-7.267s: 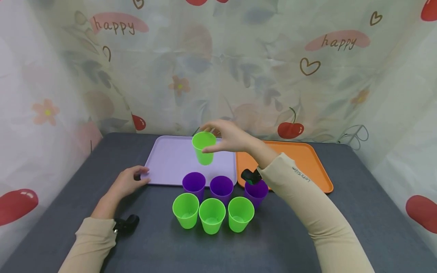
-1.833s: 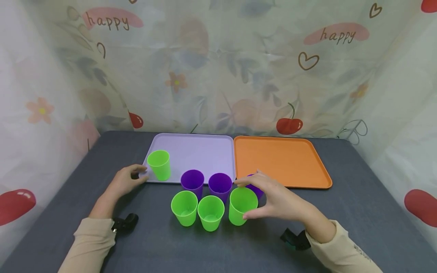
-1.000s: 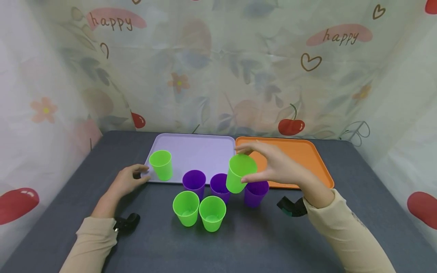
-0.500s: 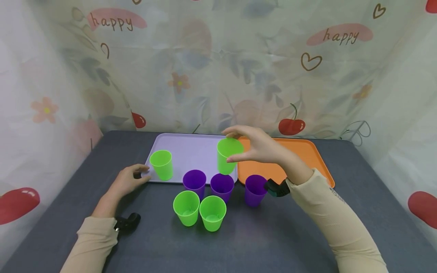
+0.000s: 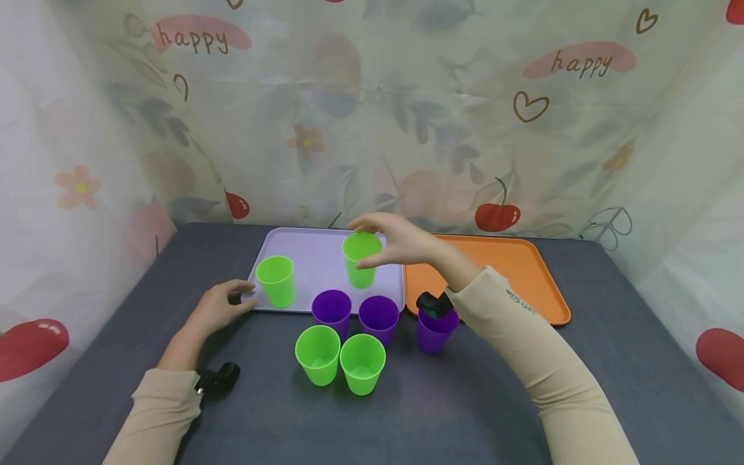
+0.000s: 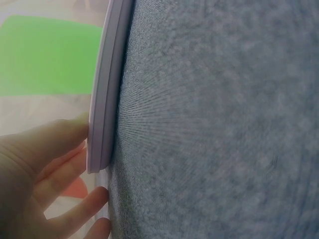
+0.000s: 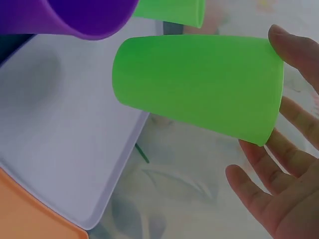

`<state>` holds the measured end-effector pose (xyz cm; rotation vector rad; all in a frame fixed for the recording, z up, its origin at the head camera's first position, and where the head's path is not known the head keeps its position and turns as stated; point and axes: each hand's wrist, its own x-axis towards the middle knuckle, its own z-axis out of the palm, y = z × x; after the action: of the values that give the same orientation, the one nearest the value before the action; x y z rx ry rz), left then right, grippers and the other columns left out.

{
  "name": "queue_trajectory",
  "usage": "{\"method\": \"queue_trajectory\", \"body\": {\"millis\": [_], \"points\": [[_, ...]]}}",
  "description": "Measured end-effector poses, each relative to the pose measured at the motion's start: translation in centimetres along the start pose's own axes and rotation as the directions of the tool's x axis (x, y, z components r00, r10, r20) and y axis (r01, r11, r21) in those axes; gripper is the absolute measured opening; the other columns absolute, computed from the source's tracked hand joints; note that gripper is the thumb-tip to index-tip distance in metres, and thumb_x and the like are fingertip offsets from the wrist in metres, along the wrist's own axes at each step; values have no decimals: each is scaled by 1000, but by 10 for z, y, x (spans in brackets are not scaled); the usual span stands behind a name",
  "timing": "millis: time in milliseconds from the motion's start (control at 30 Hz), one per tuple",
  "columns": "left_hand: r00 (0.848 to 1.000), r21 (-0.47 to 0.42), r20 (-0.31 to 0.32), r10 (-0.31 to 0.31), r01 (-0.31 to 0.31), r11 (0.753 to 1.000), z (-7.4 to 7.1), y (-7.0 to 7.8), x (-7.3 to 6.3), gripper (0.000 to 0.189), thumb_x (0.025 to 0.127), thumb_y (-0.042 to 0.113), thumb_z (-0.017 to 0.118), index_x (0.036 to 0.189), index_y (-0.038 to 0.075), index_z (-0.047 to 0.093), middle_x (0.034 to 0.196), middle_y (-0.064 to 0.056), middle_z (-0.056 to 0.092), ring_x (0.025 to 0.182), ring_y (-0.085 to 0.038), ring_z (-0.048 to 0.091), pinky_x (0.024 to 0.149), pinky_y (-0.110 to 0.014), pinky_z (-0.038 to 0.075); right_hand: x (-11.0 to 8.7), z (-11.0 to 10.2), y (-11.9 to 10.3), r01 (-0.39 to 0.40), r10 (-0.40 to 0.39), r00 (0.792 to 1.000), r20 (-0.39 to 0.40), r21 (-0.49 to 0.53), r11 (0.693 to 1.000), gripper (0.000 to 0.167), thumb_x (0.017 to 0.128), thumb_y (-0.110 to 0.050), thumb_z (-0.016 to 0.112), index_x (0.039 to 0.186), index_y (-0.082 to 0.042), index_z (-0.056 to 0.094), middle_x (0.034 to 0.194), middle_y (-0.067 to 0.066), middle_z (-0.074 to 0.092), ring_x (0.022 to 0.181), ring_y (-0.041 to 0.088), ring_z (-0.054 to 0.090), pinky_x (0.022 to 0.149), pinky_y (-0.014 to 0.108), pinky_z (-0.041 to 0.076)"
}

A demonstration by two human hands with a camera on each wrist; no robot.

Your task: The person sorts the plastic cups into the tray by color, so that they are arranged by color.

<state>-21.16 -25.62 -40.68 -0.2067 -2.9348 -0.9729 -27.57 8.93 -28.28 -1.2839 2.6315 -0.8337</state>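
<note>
My right hand (image 5: pixel 401 242) holds a green plastic cup (image 5: pixel 361 261) by its rim, thumb on the near side and fingers behind. The cup is over the right part of the lavender tray (image 5: pixel 314 242). In the right wrist view this green cup (image 7: pixel 199 84) is gripped at its rim, with some fingers off it. My left hand (image 5: pixel 217 310) rests at the tray's front left corner. Its thumb and a finger touch the rim (image 6: pixel 103 99), while other fingers reach past the corner. Another green cup (image 5: pixel 276 281) stands upright on the tray near that hand.
Two green cups (image 5: pixel 318 355) stand side by side in front of the tray. Behind them are two purple cups (image 5: pixel 331 309), and a third purple cup (image 5: pixel 434 334) is partly covered by the right wrist camera. An orange tray (image 5: pixel 511 271) adjoins the lavender one on the right.
My right hand has picked up the rightmost green cup from the front row and carried it up and left over the lavender tray. Earlier, another green cup came to stand there. My left hand stays put.
</note>
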Motion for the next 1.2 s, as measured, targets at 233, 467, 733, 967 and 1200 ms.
{"method": "queue_trajectory", "body": {"millis": [233, 467, 733, 967, 1200], "points": [[1000, -6, 8, -8, 8, 1000, 0, -1, 0, 39, 87, 19, 64, 118, -3, 59, 120, -26, 59, 112, -45, 53, 94, -56, 42, 24, 12, 1, -14, 14, 998, 55, -6, 1000, 62, 75, -26, 78, 128, -7, 52, 129, 8, 58, 118, 23, 55, 102, 36, 42], [1000, -2, 1, 1, -1, 1000, 0, -3, 1, 38, 86, 18, 65, 117, -4, 59, 119, -26, 60, 111, -45, 54, 94, -55, 42, 46, 24, -3, -24, 28, 989, 143, -26, 999, 64, 75, -25, 77, 130, -8, 50, 133, 9, 55, 121, 26, 52, 103, 37, 42], [1000, -4, 0, -1, 1, 1000, 0, -2, 1, 38, 86, 18, 65, 117, -4, 59, 119, -27, 59, 112, -46, 53, 94, -56, 42, 65, 38, -9, -52, 68, 978, 198, -83, 995, 65, 75, -26, 78, 131, -10, 50, 131, 11, 56, 120, 28, 53, 103, 33, 41], [1000, -2, -4, -1, 1, 1000, 0, -1, 1, 39, 86, 19, 65, 117, -4, 59, 119, -27, 60, 112, -45, 54, 94, -55, 42, 75, 45, -15, -49, 71, 970, 233, -99, 994, 66, 75, -26, 78, 131, -9, 49, 130, 13, 56, 120, 27, 53, 103, 33, 41], [1000, 0, 4, -15, 15, 1000, 0, -1, 1, 39, 86, 19, 64, 118, -3, 59, 120, -26, 59, 113, -44, 53, 95, -56, 42, 81, 51, -19, -39, 71, 956, 286, -116, 992, 64, 75, -25, 78, 130, -9, 49, 130, 15, 56, 121, 28, 53, 104, 33, 41]]}}
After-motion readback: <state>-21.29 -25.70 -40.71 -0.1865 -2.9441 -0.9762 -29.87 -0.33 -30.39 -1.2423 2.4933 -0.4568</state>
